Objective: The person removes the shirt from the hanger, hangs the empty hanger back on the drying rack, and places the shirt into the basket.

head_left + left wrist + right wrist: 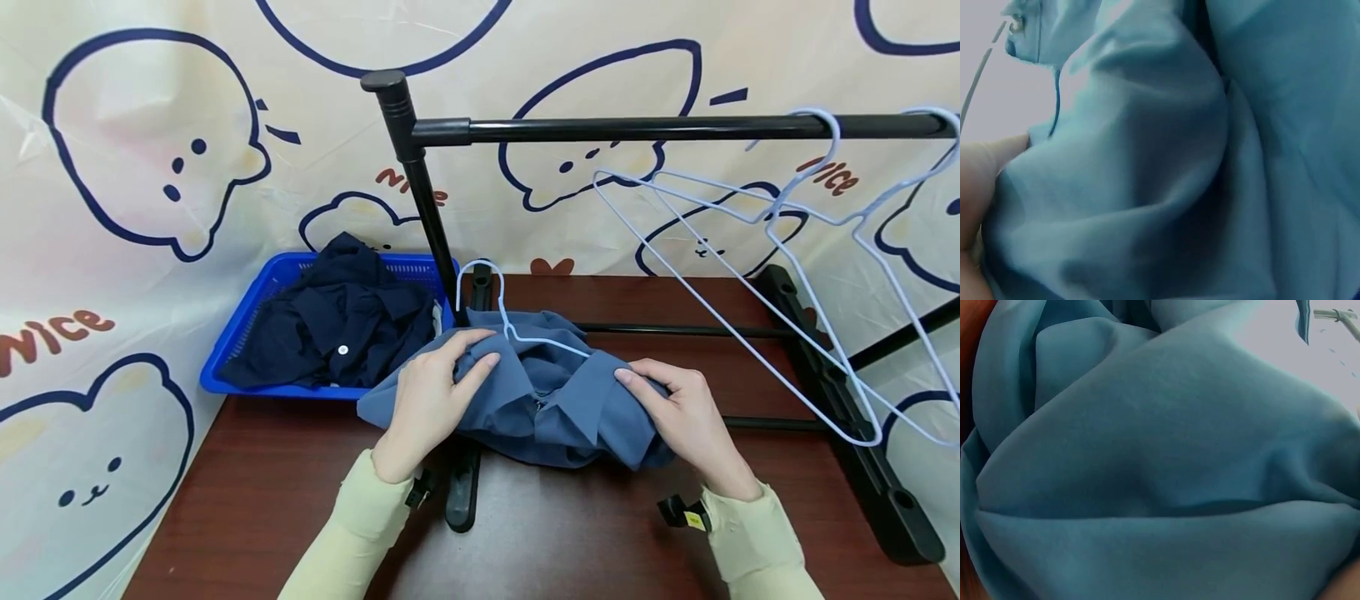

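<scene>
A blue-grey collared shirt (525, 408) hangs bunched between the two hands, above the table. Inside its neck sits a light blue clothes hanger (502, 293), with the hook and part of one arm showing and the rest covered by cloth. My left hand (431, 392) pinches the shirt between thumb and fingers, left of the collar. On the other side, my right hand (684, 408) grips the shirt at its right shoulder, thumb on top. Folds of the shirt fill most of the left wrist view (1129, 156) and the right wrist view (1147, 437).
A blue plastic basket (281, 389) holding dark navy clothing (330, 312) stands at the left. Over the brown table (300, 492) rises a black rack (600, 131), its upright just behind the shirt. Two light blue hangers (810, 304) hang from its bar at the right.
</scene>
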{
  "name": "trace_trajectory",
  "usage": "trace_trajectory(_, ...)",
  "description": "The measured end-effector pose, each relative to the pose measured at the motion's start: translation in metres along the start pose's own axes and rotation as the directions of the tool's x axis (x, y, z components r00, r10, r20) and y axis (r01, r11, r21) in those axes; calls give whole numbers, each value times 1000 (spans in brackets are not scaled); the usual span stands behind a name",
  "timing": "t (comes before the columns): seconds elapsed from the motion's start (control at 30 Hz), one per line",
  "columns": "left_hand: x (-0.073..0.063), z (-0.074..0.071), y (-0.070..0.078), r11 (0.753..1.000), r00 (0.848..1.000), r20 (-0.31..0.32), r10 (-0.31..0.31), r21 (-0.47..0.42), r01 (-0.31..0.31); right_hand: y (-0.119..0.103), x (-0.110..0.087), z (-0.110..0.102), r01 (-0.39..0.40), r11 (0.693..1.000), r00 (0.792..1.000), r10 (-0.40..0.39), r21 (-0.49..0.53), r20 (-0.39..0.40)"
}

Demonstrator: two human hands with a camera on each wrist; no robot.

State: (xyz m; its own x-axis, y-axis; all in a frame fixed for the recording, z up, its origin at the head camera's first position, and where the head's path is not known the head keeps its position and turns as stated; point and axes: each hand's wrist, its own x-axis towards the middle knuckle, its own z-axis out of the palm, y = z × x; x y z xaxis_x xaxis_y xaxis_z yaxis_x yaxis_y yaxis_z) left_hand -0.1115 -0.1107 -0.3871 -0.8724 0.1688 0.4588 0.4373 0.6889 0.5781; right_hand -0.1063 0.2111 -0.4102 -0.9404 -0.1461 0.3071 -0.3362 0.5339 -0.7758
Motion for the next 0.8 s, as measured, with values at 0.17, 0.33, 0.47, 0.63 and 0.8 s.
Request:
trace_trajectory(0.17,2,1,4,1000,1000,-7,12,-11,-12,-2,1,1,20,1000,1000,-20,-1,-16)
trace_trajectory(0.33,2,0,4,998,998,-45,46,-35,-47,-2,1,-3,83,996,996,-82,33,-27)
trace_trajectory(0.47,4,-4,3,997,997,-54,52,-61,-55,1,3,-10,189,981,981,-186,52,-62)
trace_trajectory(0.63,5,-13,0,997,997,-78,12,-72,-17,9,2,-20,244,970,959,-240,10,-151)
trace_trajectory(0.8,7,-18,-3,996,993,-110,34,-83,-44,13,-1,-21,207,978,963,-201,14,-180)
